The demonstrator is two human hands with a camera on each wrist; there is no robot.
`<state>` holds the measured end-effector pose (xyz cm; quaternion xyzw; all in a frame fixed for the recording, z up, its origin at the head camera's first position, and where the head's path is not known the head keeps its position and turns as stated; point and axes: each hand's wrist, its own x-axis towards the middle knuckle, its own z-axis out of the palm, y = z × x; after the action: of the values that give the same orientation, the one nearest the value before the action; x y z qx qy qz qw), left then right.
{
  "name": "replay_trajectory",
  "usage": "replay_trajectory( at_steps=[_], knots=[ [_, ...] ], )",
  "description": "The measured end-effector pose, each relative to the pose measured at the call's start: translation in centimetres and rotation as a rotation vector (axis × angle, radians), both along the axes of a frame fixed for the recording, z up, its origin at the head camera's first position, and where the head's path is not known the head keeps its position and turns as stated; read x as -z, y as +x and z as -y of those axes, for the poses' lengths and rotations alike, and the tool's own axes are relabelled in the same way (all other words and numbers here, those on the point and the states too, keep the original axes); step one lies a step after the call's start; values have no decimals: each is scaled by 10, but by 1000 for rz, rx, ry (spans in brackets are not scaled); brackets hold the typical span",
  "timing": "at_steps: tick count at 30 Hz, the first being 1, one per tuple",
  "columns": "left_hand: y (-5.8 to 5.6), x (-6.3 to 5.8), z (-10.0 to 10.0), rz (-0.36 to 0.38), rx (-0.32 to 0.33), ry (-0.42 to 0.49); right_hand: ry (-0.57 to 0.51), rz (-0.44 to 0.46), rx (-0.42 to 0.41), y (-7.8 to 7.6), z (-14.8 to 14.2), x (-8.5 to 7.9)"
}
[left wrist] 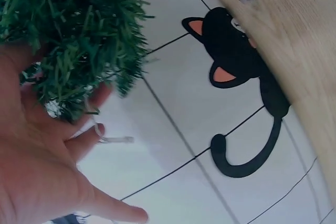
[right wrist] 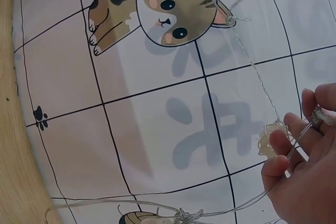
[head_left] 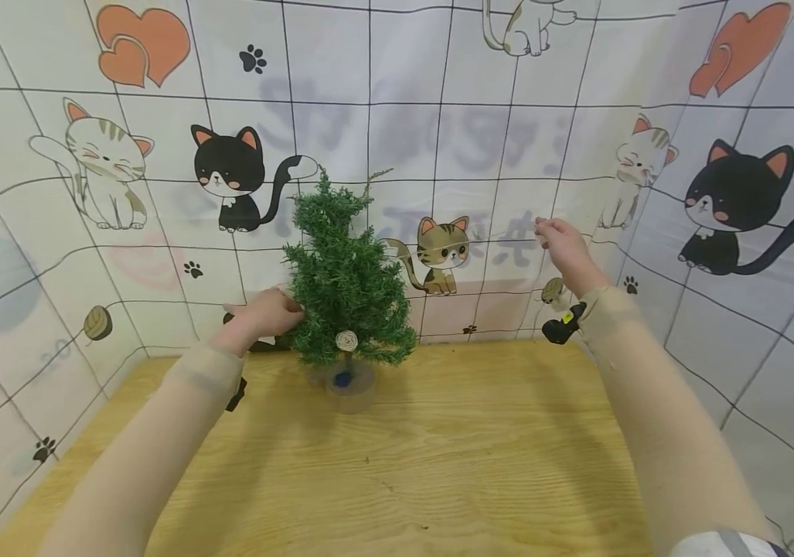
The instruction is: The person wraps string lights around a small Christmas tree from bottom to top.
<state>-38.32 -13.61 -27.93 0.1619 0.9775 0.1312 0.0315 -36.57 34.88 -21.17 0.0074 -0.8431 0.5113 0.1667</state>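
A small green artificial Christmas tree [head_left: 344, 271] stands upright in a clear round base [head_left: 351, 391]. My left hand [head_left: 267, 316] is at its left side. In the left wrist view that hand's fingers reach in behind the branches, thumb stretched away from them, and a thin clear wire end [left wrist: 118, 139] hangs by the fingertips. Raised to the right of the tree, my right hand [head_left: 563, 244] grips a thin string of lights [right wrist: 257, 77] with its fingers curled round the wire. A pale woven ball [right wrist: 273, 141] on the string sits against these fingers. Another woven ball [head_left: 346, 341] shows low on the tree.
The wooden tabletop [head_left: 438, 456] spreads in front of the tree. Close behind and at both sides hangs a white gridded cloth [head_left: 410, 70] printed with cats and hearts. A loop of the string [right wrist: 184, 214] trails below my right hand, near the tabletop's edge.
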Motion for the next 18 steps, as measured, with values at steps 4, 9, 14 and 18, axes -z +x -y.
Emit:
replay_trajectory(
  at_steps=[4,9,14,18],
  knots=[
    [13,-10,-7,38,-42,-87,11,7,-3,0,-2,1],
    [21,-19,-8,21,-34,-87,10,4,-9,-2,4,-1],
    [21,-16,-2,-53,-62,-46,7,-4,-33,-6,13,-4],
    [15,-9,3,-96,-108,38,10,-34,-38,-11,19,-9]
  ],
)
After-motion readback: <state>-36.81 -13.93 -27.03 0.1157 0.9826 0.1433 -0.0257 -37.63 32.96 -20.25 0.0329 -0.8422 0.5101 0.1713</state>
